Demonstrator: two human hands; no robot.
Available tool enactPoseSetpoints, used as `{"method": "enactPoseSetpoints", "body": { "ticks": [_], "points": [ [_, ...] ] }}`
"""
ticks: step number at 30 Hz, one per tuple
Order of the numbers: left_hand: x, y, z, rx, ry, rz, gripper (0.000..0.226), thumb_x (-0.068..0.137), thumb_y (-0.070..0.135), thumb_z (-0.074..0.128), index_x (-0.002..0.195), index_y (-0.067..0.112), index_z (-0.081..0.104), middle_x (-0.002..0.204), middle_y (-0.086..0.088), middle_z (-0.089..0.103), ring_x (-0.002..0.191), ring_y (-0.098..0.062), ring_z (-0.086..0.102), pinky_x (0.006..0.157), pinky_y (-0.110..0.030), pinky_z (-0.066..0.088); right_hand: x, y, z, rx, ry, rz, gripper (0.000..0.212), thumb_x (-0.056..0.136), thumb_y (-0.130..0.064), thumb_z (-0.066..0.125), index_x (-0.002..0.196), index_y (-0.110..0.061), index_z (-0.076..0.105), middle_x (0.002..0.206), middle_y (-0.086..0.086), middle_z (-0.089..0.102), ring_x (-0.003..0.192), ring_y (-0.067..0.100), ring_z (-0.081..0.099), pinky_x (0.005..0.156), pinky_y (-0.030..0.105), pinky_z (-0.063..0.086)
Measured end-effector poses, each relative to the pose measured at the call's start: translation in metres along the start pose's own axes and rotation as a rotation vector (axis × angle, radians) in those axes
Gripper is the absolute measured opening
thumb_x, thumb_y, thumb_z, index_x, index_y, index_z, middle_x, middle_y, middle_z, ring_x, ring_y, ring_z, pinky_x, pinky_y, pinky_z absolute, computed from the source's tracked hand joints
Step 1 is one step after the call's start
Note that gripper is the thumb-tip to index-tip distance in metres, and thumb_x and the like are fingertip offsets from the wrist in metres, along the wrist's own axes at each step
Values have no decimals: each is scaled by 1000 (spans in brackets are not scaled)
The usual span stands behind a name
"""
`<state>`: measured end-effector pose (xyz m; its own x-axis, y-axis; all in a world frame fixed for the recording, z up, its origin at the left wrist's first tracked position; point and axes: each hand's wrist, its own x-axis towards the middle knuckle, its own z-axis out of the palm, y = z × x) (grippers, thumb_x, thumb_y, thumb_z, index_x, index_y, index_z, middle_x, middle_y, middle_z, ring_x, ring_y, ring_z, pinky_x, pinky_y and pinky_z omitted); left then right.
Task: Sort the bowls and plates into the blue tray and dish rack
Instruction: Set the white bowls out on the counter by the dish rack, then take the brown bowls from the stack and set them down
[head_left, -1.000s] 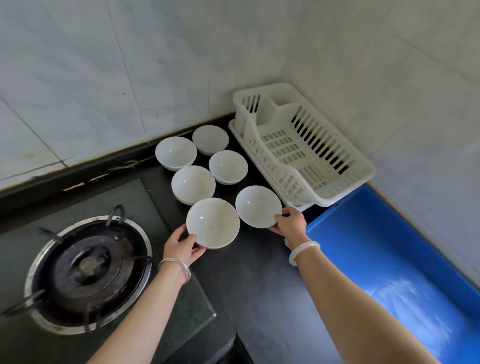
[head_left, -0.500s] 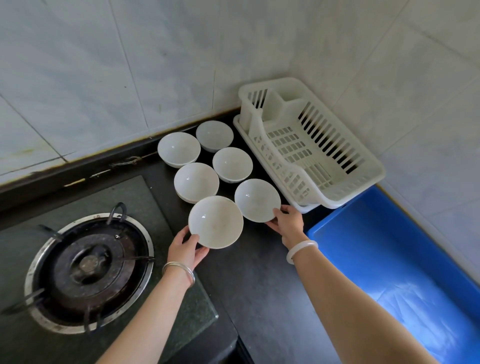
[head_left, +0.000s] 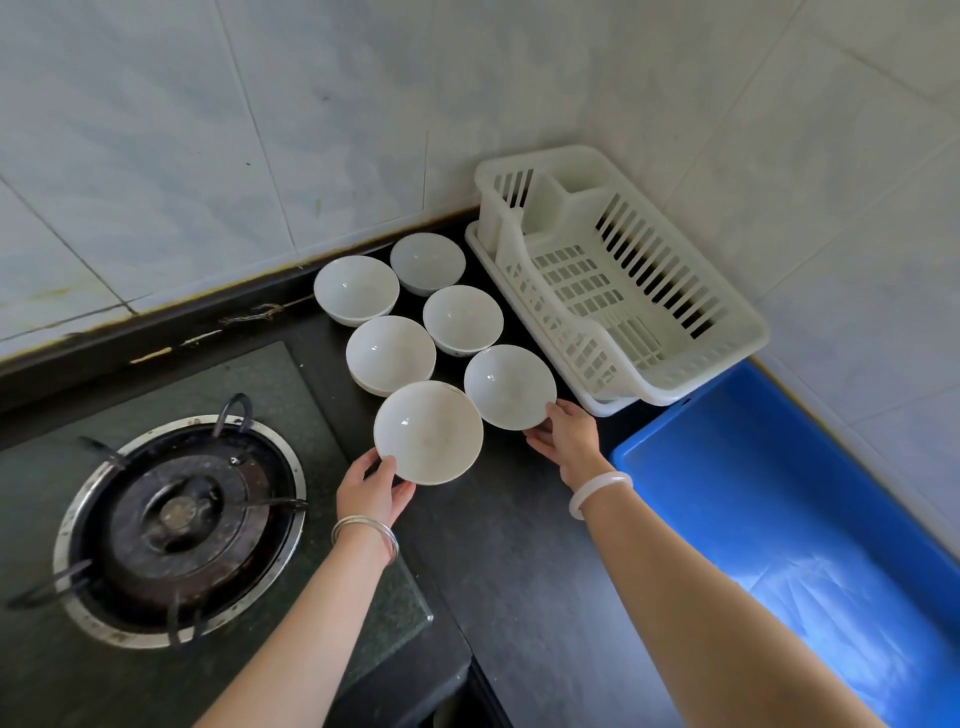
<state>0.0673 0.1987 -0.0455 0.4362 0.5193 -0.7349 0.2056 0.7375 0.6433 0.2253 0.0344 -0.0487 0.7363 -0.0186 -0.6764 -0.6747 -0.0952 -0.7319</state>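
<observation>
The blue rectangular plastic tray (head_left: 779, 493) is cut off by the right and bottom edges; the black gas hob (head_left: 291, 395) by the left and bottom. Fingers of the left hand (head_left: 371, 491) are partly hidden under the nearest round white bowl (head_left: 428, 431); those of the right hand (head_left: 566, 441) under the neighbouring round white bowl (head_left: 509, 387).

Two walls of pale grey-white marbled tile, back wall (head_left: 208, 130) and right wall (head_left: 841, 166), meet at the surface's far right corner. Grout lines are thin and dark. There's a brownish, grimy seam (head_left: 249, 313) where the back wall meets the surface. The surface (head_left: 519, 561) is black speckled stone. A dark glass hob panel (head_left: 301, 384) sits at its left edge, holding one gas burner (head_left: 179, 519) with a chrome ring, black pan supports and a stained cap. Light is soft and even.
</observation>
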Motion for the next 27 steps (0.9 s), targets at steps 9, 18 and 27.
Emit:
{"method": "enactPoseSetpoints", "body": {
  "ticks": [9, 18, 27],
  "points": [
    [-32, -31, 1, 147, -32, 43, 43, 94, 14, 46, 136, 4, 41, 133, -17, 51, 117, -30, 54, 97, -34, 45, -40, 2, -32, -196, -105, -76, 43, 101, -28, 40, 143, -17, 38, 135, 7, 53, 116, 28, 57, 94, 38, 49],
    [-114, -91, 33, 598, -424, 77, 31, 92, 8, 48, 122, 1, 55, 107, -10, 59, 98, -20, 59, 90, -28, 46, -132, 45, -152, -468, 130, -335, 22, 96, -29, 43, 97, -22, 64, 96, -2, 69, 83, 13, 64, 81, 33, 53],
    [-216, -184, 74, 1226, -921, 321, 29, 89, 21, 55, 117, 19, 62, 114, 3, 66, 96, -7, 60, 85, -18, 45, -230, 131, -291, -702, 628, -202, 18, 92, -25, 56, 101, -19, 70, 102, 10, 72, 99, 29, 64, 78, 33, 45]
  ]
}}
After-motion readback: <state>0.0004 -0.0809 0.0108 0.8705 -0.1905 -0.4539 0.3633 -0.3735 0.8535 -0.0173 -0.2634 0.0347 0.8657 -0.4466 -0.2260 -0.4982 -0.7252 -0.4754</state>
